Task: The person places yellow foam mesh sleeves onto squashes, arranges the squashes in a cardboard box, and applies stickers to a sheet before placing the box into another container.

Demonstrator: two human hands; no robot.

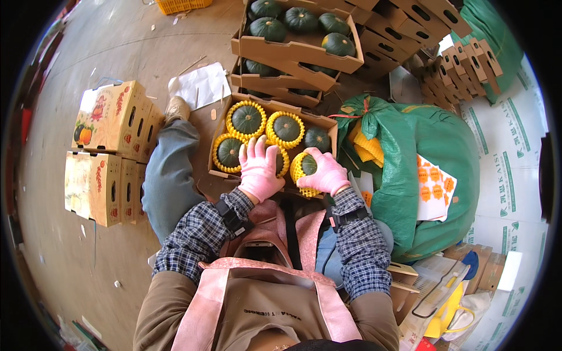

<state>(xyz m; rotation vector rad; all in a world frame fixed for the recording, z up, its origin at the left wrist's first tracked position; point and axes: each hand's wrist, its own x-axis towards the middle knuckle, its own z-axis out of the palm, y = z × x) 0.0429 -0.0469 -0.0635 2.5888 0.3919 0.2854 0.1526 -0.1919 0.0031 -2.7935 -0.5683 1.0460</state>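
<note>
In front of me lies an open cardboard box [334, 140] of dark green pumpkins, most wrapped in yellow foam nets. My right hand [329, 175], in a pink glove, grips a netted pumpkin [309, 166] at the near right corner, thumb and fingers around it. Over the netted pumpkin in the near middle [282, 162], my left hand [260, 172], also pink-gloved, lies with its fingers spread and partly hides it. Farther back in the box sit two netted pumpkins [246, 120], with another at the left. One pumpkin without a net [317, 138] is at the right side.
Beyond the box, stacked open boxes [298, 50] hold bare pumpkins. A large green sack [433, 134] with yellow foam nets [367, 146] stands close on the right, a sticker sheet [433, 190] on it. Printed cartons [108, 152] stand at the left; flattened cardboard is piled back right.
</note>
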